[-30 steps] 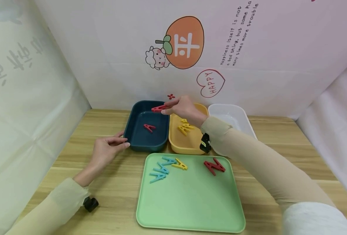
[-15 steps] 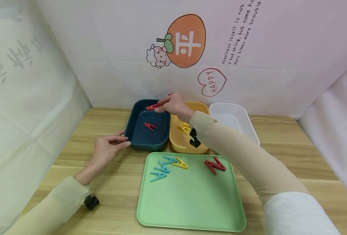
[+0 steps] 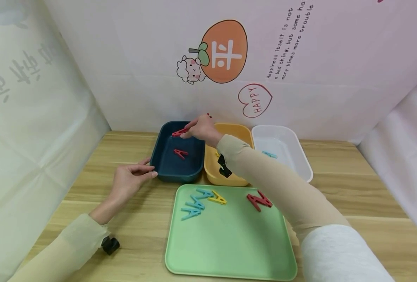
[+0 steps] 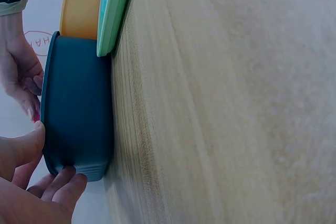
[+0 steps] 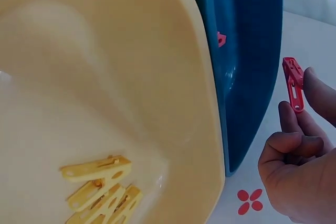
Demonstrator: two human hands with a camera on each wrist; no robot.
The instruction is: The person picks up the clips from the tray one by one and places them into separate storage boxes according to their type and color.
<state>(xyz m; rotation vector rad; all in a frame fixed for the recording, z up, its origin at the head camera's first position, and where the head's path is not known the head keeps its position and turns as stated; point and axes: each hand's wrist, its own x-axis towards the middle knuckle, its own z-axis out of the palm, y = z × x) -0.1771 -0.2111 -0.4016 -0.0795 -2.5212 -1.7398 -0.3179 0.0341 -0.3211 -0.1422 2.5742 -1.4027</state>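
My right hand (image 3: 202, 128) pinches a red clothespin (image 5: 294, 85) between thumb and fingers, over the far part of a dark blue bin (image 3: 180, 178). Inside that bin lies another red clothespin (image 3: 180, 153). At the bin's near left corner, my left hand (image 3: 129, 178) holds on, with the thumb (image 4: 32, 140) at the rim and the fingertips (image 4: 73, 184) against the outer wall. Beside it stands a yellow bin (image 3: 229, 181); the right wrist view shows several yellow clothespins (image 5: 102, 184) in it. A white bin (image 3: 301, 166) to the right contains a light blue clothespin (image 3: 269, 154).
A green tray (image 3: 229, 243) lies in front of the bins. It bears several light blue clothespins (image 3: 191, 212), a yellow one and some red clothespins (image 3: 259, 200). The wooden table (image 3: 134, 239) ends at a printed white backdrop (image 3: 141, 94); my right forearm crosses above the tray's corner.
My right hand has moved left with the red clothespin, farther over the dark blue bin. The light blue clothespin in the white bin has come into sight. My left hand stays put.
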